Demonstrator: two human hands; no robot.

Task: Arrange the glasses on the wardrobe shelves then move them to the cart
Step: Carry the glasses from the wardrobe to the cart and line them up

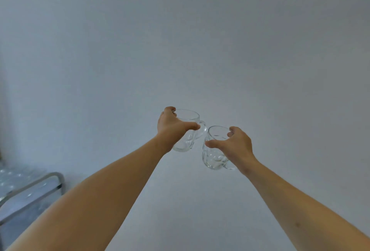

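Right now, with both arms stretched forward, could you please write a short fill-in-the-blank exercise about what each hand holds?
1. Each hand grips one clear glass ____.
2. The left hand holds its mug ____ in the picture than the right hand holds its mug.
3. The cart shows at the lower ____ edge of the view.

Missing words: mug; higher; left

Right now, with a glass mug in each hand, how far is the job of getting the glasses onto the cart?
Partly done, it seems: blurred glasses already sit on the cart at lower left. In hand: the left hand grips one mug by the rim, the right hand grips the other mug, both in the air. Left: set these two down. No wardrobe is in view, so what remains there cannot be told.
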